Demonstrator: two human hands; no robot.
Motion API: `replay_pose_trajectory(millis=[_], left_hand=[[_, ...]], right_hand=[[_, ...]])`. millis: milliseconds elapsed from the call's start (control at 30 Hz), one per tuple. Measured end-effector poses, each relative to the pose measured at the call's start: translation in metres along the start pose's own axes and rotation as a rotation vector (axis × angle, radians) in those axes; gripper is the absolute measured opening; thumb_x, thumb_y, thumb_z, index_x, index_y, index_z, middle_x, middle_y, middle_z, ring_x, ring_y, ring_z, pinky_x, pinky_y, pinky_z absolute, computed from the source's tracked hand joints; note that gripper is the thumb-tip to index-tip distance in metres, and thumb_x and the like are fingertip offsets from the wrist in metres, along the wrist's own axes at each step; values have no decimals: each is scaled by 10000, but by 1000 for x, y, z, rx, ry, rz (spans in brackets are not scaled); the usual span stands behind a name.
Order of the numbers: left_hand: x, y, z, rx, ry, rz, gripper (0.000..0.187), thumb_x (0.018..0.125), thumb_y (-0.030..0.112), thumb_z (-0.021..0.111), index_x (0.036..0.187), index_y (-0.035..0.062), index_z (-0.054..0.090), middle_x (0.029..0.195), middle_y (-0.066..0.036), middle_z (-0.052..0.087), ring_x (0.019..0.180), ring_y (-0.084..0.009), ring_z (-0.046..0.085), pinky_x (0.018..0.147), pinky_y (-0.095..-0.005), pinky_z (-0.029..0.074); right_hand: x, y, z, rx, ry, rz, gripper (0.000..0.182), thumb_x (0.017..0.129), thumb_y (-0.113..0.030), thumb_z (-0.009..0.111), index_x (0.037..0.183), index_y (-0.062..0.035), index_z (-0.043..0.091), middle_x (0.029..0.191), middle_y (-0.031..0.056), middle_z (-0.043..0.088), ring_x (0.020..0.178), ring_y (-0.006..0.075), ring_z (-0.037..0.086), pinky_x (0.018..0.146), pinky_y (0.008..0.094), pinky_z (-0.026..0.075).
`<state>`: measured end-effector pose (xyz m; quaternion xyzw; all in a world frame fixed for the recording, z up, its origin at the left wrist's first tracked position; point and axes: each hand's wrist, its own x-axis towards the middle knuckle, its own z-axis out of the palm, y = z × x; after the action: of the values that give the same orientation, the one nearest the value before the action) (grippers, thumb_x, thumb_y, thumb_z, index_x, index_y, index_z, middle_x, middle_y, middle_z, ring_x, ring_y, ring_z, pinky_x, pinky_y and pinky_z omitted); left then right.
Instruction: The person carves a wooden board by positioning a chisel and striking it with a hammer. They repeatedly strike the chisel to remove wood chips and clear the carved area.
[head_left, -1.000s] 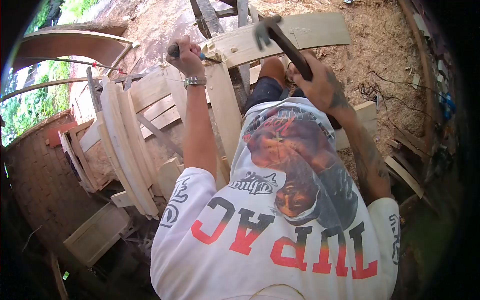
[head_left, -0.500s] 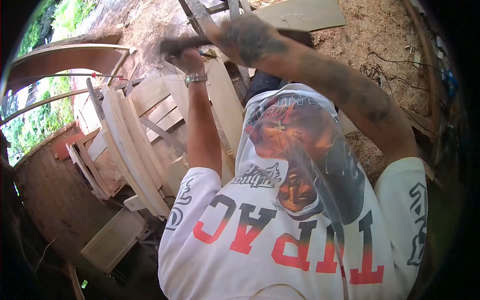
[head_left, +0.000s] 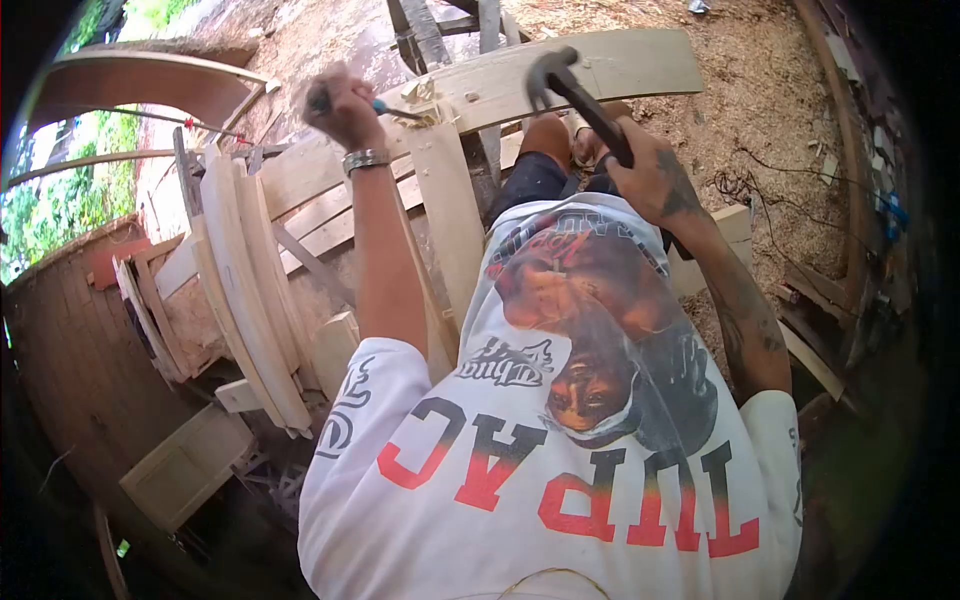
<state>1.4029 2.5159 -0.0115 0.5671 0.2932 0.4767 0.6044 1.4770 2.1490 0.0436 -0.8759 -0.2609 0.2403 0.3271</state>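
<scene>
My left hand (head_left: 345,110) is closed around the handle of a chisel (head_left: 403,113), whose dark blade points right toward a notched, chipped spot on a pale curved board (head_left: 610,68). Loose wood chips (head_left: 425,92) lie around the blade tip. My right hand (head_left: 645,172) grips a claw hammer (head_left: 590,112) by its handle, near my knees. The hammer's head is raised clear of the chisel, over the curved board. A straight plank (head_left: 445,210) runs from the chipped spot back toward my body.
Several curved boards (head_left: 235,270) are stacked at the left. A pale panel (head_left: 190,465) sits at lower left. Sawdust and shavings (head_left: 745,130) cover the ground, with dark cable (head_left: 740,188) at the right. A dark wooden support (head_left: 420,35) stands behind the board.
The hammer has moved from over the chisel, back to the right and nearer my body, in my right hand. My left hand has shifted slightly left, still holding the chisel.
</scene>
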Motion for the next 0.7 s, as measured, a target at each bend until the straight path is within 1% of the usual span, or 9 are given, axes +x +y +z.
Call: replay_pose_trajectory(millis=[100,133,233,433,467,533,600,667,700], left_hand=[[-8,-14,0,-86,-33,-10,353,922,82,631,624,105,443,516,-4,438,416,-107,418,388,-277,335],[-9,-15,-2,-170,-62,-16,357,925,52,650,627,90,456,502,-20,486,413,-107,471,379,-272,355],[-8,-16,-5,-154,-74,-13,341,918,33,642,634,88,460,505,-11,474,420,-105,470,386,-273,360],[-15,-15,2,-135,-111,8,345,917,65,653,640,99,450,517,-14,459,422,-116,450,396,-284,364],[-16,-17,4,-116,-104,12,351,912,80,657,638,107,441,521,-17,453,421,-124,444,399,-291,366],[-20,-25,6,-90,-158,71,312,921,50,661,657,72,496,531,-8,494,441,-103,483,408,-272,388],[-28,-28,9,-92,-233,81,285,918,54,689,675,37,542,547,-4,533,459,-95,525,417,-261,415],[-33,-28,10,-6,-242,130,296,914,66,694,664,37,537,545,-6,534,457,-100,529,416,-264,419],[-36,-27,12,36,-253,151,302,912,71,696,659,37,535,544,-8,535,455,-102,531,416,-265,421]], right_hand=[[-9,23,8,-59,6,74,241,893,-211,635,1065,-48,589,911,263,664,936,480,653,764,544,495],[-10,24,7,-26,-31,85,261,886,-211,635,1080,-48,573,945,266,654,945,476,642,777,533,487],[-14,33,15,-29,25,44,277,882,-206,634,1093,-41,567,930,264,645,909,483,634,773,535,484],[-5,11,16,-38,12,42,274,890,-213,630,1072,-17,571,890,277,641,886,481,638,747,529,488],[0,8,18,8,17,-12,267,890,-208,629,1066,-15,575,880,279,644,879,481,643,746,530,490],[12,-1,23,101,30,-115,253,892,-198,628,1056,-10,583,862,283,651,863,482,653,743,531,495],[24,-46,9,32,52,-196,218,880,-157,627,1030,-3,593,836,284,655,831,484,663,748,533,499],[41,-84,-3,189,124,-435,195,858,-118,632,1015,-8,600,831,277,658,803,489,660,740,527,506],[46,-112,-11,199,179,-470,221,828,-103,648,1017,-1,598,829,283,655,789,491,654,715,530,507]])
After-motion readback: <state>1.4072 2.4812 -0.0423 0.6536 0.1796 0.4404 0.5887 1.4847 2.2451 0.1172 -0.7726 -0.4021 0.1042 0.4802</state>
